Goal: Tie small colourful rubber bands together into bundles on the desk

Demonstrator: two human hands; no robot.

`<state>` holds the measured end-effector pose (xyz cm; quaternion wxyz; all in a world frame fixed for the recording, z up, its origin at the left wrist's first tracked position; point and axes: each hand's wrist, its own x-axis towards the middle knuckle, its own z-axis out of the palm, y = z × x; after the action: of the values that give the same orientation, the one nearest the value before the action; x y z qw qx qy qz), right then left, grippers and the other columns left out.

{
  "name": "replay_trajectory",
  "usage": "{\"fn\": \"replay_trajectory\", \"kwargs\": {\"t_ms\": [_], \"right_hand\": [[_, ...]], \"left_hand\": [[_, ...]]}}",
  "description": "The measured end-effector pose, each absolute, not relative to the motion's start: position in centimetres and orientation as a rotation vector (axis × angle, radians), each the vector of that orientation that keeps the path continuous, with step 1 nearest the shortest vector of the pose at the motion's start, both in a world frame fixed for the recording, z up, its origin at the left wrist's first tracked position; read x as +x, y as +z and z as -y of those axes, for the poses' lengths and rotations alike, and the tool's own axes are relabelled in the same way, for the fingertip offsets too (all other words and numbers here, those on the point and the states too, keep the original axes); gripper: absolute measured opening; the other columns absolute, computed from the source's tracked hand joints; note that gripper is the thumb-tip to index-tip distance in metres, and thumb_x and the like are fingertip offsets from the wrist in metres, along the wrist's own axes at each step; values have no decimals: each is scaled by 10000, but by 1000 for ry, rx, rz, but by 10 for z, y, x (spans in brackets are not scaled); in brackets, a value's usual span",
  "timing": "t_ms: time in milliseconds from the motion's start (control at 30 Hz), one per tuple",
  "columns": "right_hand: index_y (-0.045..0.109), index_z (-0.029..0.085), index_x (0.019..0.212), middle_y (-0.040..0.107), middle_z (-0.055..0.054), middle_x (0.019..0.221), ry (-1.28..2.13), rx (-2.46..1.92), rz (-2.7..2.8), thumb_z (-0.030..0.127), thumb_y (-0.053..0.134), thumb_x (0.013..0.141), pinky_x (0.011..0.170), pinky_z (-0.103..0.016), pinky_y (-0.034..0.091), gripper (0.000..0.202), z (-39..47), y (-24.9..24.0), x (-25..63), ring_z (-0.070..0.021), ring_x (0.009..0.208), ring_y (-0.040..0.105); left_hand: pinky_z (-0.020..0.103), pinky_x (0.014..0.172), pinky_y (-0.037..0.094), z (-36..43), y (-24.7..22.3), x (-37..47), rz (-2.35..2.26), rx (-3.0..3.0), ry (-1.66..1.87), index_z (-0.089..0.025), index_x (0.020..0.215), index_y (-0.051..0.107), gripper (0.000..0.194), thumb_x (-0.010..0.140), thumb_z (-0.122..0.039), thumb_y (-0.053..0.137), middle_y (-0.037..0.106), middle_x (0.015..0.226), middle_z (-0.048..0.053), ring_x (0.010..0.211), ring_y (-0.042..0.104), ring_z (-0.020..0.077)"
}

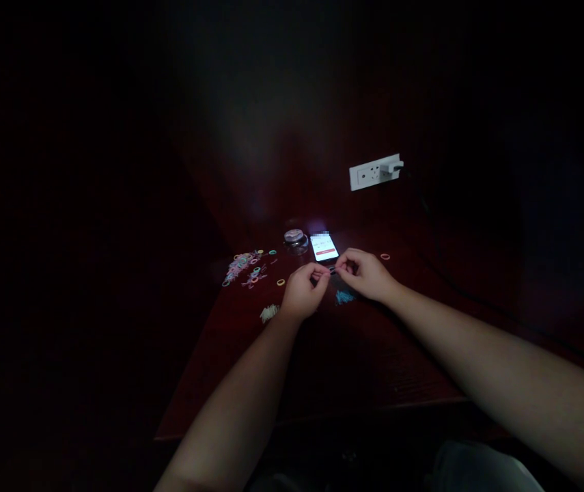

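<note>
My left hand (305,290) and my right hand (366,273) meet fingertip to fingertip just in front of a lit phone (324,247). Both pinch a small, pale band (331,270) stretched between them; its exact shape is hard to make out. Below the right hand lies a small pile of blue bands (344,296). A pile of pale cream bands (270,313) rests to the left of my left wrist. One yellow band (281,282) sits just left of the left hand.
A mixed heap of coloured bands (243,264) covers the table's left side. Behind the hands stands a round jar (296,239). An orange-pink band (384,257) lies at the right. A wall socket (375,172) holds a plug, with a dark cable running right. The table's front edge (322,415) is near me.
</note>
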<state>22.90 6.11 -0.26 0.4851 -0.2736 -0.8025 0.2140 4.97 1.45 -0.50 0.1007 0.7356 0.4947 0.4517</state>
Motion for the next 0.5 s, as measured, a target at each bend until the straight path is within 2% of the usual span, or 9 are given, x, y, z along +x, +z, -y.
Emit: {"fn": "replay_trajectory", "kwargs": {"t_ms": [333, 500], "right_hand": [[572, 183, 770, 573, -29, 746, 377, -736, 1983, 159, 542, 834, 608, -274, 389, 74, -65, -3, 230, -159, 669, 518], [571, 181, 757, 573, -21, 725, 377, -797, 1940, 166, 544, 831, 591, -270, 384, 80, -67, -3, 232, -150, 631, 507]], "left_hand": [[251, 752, 498, -14, -5, 50, -1360, 2225, 1226, -182, 905, 653, 112, 889, -230, 553, 681, 895, 28, 818, 621, 144], [254, 765, 496, -14, -5, 50, -1355, 2221, 1213, -179, 911, 646, 120, 895, -241, 545, 678, 902, 30, 823, 619, 144]]}}
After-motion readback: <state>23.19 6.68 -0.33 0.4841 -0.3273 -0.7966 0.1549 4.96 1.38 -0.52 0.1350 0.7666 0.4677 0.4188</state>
